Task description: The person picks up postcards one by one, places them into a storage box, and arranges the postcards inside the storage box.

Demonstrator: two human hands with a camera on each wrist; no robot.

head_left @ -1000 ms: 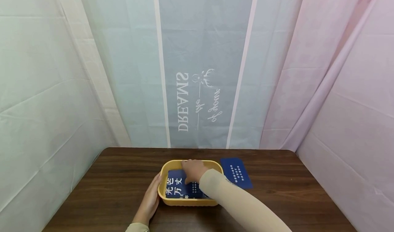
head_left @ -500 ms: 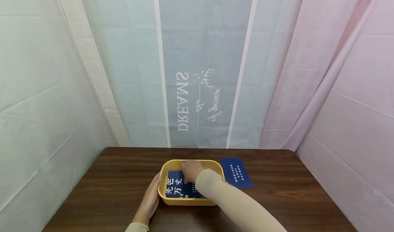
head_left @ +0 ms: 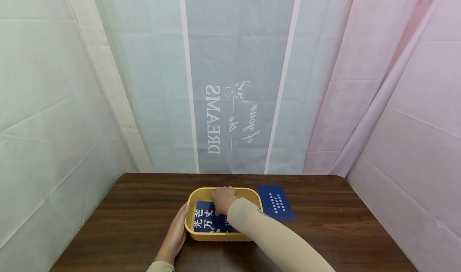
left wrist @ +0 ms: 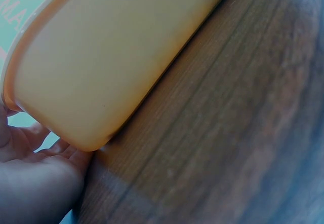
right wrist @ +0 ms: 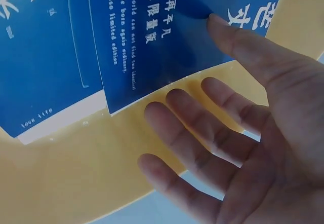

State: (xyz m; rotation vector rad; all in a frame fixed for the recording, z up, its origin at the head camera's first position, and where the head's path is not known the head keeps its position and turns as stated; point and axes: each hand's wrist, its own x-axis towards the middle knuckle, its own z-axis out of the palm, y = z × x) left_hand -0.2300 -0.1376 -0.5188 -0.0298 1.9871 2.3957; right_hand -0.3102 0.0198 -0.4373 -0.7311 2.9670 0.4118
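A yellow plastic storage basket (head_left: pixel 223 236) stands on the table with blue printed cards (head_left: pixel 203 220) lying inside. My left hand (head_left: pixel 177 228) lies along the basket's left outer side, fingers fairly straight against it near the corner, as the left wrist view also shows. Inside the basket, my right hand (head_left: pixel 224 200) reaches to the far wall. In the right wrist view its thumb tip touches the face of one card (right wrist: pixel 152 51), while the other fingers (right wrist: pixel 187 117) extend loosely spread past that card's edge. Another blue card (right wrist: pixel 38 77) lies beside it.
A further blue card (head_left: pixel 277 203) with white lettering lies on the dark wooden table (head_left: pixel 144 208), just right of the basket. Behind the table hangs a pale curtain (head_left: pixel 237 63) with printed words. White cloth walls (head_left: pixel 54 144) stand at both sides.
My right hand and forearm have shifted slightly left within the basket. The cards inside have moved slightly towards the near side. My left hand stays at the basket's side.
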